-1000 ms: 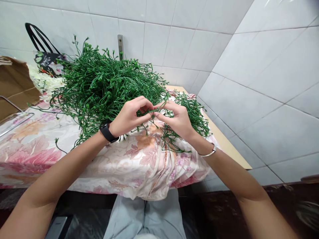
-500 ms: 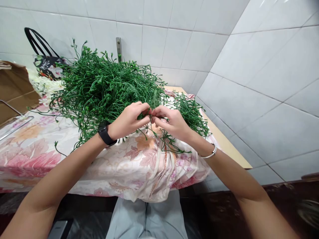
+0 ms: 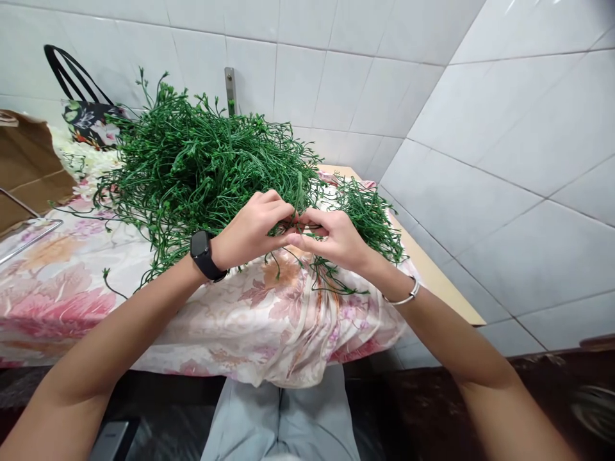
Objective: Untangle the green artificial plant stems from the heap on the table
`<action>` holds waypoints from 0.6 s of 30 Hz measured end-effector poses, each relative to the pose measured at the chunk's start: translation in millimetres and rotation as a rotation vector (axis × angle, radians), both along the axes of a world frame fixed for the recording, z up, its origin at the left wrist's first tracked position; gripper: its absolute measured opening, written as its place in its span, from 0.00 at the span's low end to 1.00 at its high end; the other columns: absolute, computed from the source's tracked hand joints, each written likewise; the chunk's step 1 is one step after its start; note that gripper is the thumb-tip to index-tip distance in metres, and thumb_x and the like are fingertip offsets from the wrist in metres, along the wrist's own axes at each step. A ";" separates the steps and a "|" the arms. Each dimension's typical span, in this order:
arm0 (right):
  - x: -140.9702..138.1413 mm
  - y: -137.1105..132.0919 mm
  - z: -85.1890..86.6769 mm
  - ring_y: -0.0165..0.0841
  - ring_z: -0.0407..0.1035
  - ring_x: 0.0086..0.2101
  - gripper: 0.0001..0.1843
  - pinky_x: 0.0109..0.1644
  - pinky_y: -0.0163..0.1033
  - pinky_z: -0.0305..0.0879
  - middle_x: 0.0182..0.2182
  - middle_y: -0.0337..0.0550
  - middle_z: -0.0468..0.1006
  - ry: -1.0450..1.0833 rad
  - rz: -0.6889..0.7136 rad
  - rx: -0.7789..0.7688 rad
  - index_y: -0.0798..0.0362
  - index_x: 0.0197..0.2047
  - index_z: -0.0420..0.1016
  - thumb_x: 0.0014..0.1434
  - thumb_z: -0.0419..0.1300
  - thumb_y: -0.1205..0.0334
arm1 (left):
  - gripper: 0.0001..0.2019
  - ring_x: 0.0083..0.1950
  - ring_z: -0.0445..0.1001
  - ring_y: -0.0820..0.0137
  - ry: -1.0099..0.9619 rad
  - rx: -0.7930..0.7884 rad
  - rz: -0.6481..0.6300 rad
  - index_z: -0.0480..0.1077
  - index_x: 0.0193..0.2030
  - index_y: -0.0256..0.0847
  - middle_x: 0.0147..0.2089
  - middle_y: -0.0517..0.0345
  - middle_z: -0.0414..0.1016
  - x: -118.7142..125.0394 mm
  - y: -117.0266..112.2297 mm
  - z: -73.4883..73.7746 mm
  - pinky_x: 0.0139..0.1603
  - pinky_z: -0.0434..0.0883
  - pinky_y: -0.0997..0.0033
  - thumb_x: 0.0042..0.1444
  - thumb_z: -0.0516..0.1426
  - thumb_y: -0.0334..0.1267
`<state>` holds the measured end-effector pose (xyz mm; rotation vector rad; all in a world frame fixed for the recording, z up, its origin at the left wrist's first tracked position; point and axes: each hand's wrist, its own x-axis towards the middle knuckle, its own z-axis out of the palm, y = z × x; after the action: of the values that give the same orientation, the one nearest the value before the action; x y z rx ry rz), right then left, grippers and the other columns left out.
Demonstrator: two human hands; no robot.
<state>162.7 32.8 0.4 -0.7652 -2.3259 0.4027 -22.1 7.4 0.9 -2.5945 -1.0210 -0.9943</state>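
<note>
A big heap of thin green plastic sprigs (image 3: 202, 160) lies on a table covered with a pink floral cloth (image 3: 72, 288). In front of the heap my left hand (image 3: 252, 229), a black watch on its wrist, and my right hand (image 3: 334, 238), a silver bangle on its wrist, meet fingertip to fingertip. Both are pinched shut on one green sprig (image 3: 300, 221) whose stems stick up between the fingers. A smaller pile of sprigs (image 3: 369, 221) lies just behind my right hand.
White tiled walls close in the back and right. A brown cardboard box (image 3: 26, 166) and a metal frame (image 3: 29, 234) stand at the left, with a floral bag (image 3: 89, 118) and white flowers (image 3: 84, 163) behind. The bare wooden table edge (image 3: 437, 275) runs along the right.
My hands have stayed together on the sprig, shifting slightly up and right while the fingers rework their pinch. The heaps have not moved.
</note>
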 end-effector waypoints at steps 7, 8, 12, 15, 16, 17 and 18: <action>-0.2 3.7 4.0 0.26 0.62 0.27 0.15 0.33 0.34 0.57 0.23 0.38 0.69 0.007 0.146 0.088 0.54 0.27 0.69 0.60 0.50 0.57 | 0.05 0.37 0.63 0.68 0.020 0.054 0.071 0.66 0.31 0.38 0.30 0.56 0.71 0.7 0.0 -0.4 0.38 0.58 0.67 0.53 0.52 0.35; 0.0 4.1 4.4 0.27 0.64 0.29 0.14 0.35 0.35 0.59 0.25 0.39 0.70 0.012 0.147 0.103 0.54 0.27 0.70 0.61 0.50 0.59 | 0.05 0.37 0.63 0.68 0.028 0.050 0.072 0.66 0.31 0.38 0.30 0.56 0.71 0.7 0.1 -0.5 0.38 0.57 0.66 0.54 0.51 0.35; -0.7 2.7 3.6 0.29 0.66 0.32 0.12 0.38 0.36 0.60 0.27 0.41 0.72 -0.004 0.120 0.148 0.54 0.30 0.71 0.60 0.50 0.62 | 0.08 0.36 0.63 0.68 0.051 0.008 0.093 0.66 0.30 0.37 0.30 0.56 0.71 1.6 -0.9 -0.4 0.38 0.57 0.66 0.55 0.50 0.37; -2.9 -0.2 1.1 0.28 0.66 0.31 0.11 0.37 0.35 0.61 0.28 0.41 0.73 0.006 0.096 0.142 0.55 0.31 0.71 0.60 0.50 0.63 | 0.11 0.34 0.63 0.68 0.073 -0.018 0.131 0.65 0.27 0.37 0.27 0.56 0.70 3.0 -2.6 0.2 0.37 0.57 0.66 0.56 0.49 0.39; -3.5 -0.9 0.1 0.28 0.66 0.31 0.11 0.36 0.35 0.61 0.28 0.41 0.73 0.016 0.090 0.142 0.55 0.31 0.71 0.60 0.50 0.64 | 0.11 0.34 0.63 0.68 0.081 -0.021 0.142 0.65 0.27 0.36 0.27 0.56 0.69 3.3 -3.0 0.4 0.36 0.57 0.66 0.56 0.49 0.39; -4.1 -1.3 -0.8 0.28 0.66 0.31 0.10 0.36 0.35 0.61 0.28 0.41 0.73 0.030 0.084 0.146 0.55 0.31 0.71 0.60 0.50 0.64 | 0.11 0.34 0.63 0.68 0.086 -0.020 0.150 0.65 0.27 0.36 0.27 0.56 0.69 3.6 -3.2 0.5 0.36 0.57 0.66 0.55 0.49 0.38; -4.5 -1.5 -1.6 0.28 0.66 0.31 0.10 0.36 0.35 0.61 0.28 0.41 0.73 0.045 0.078 0.157 0.55 0.31 0.70 0.60 0.50 0.64 | 0.10 0.34 0.63 0.68 0.088 -0.015 0.157 0.65 0.27 0.36 0.27 0.56 0.70 3.8 -3.3 0.5 0.36 0.57 0.66 0.55 0.49 0.38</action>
<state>158.2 31.3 -1.2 -0.5857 -2.3188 0.2638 -18.3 4.1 1.4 -2.4990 -1.1922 -0.8305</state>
